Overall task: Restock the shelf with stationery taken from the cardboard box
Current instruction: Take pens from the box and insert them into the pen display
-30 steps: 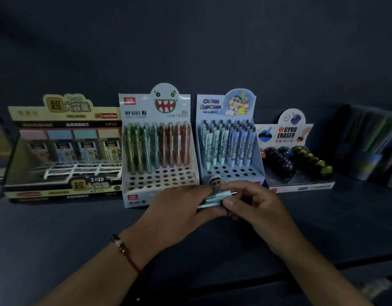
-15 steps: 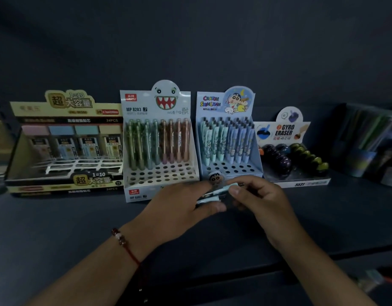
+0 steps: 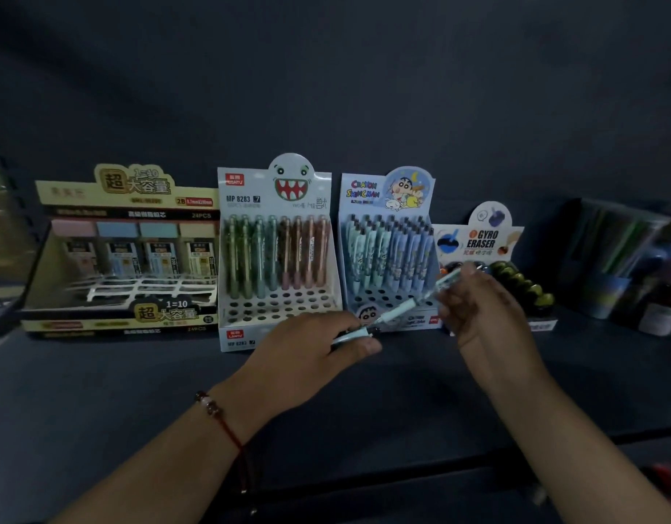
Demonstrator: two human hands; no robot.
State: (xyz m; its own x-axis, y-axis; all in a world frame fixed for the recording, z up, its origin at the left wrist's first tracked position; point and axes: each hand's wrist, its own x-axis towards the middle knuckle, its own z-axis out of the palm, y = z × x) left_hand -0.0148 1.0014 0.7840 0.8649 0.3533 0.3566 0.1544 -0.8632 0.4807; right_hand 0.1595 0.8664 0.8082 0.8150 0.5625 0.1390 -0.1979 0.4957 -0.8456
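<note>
A pale mint pen (image 3: 409,306) slants up to the right just in front of the blue cartoon pen box (image 3: 387,251), its upper end pinched in the fingers (image 3: 453,300) of the right hand (image 3: 485,315). The left hand (image 3: 311,349) has its fingers curled round a small bundle of pens (image 3: 351,336) low over the dark shelf (image 3: 137,391). Left of the blue box stands a white monster-face pen box (image 3: 277,251) with green and brown pens, then a yellow box of pencil leads (image 3: 122,251). To the right sits a gyro eraser box (image 3: 489,240).
</note>
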